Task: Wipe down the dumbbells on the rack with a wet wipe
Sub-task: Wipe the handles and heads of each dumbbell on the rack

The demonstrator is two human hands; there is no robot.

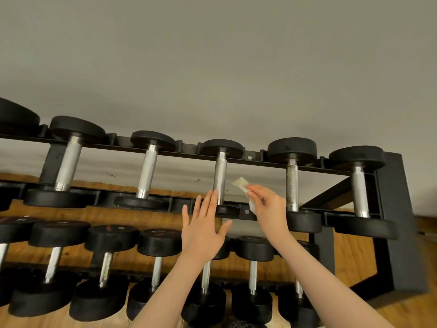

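Observation:
A black two-tier rack (392,209) carries several black dumbbells with knurled steel handles. My right hand (267,204) pinches a small white wet wipe (241,184) just right of the handle of the third upper dumbbell (220,176). The wipe sticks out toward that handle; I cannot tell whether they touch. My left hand (203,229) is spread flat with straight fingers in front of the same dumbbell's near head, fingertips at the bottom of its handle.
Two upper dumbbells (292,183) (359,190) stand to the right, two more (146,171) to the left. The lower tier (111,254) holds a row of several dumbbells. A grey wall rises behind; wooden floor (354,256) lies below.

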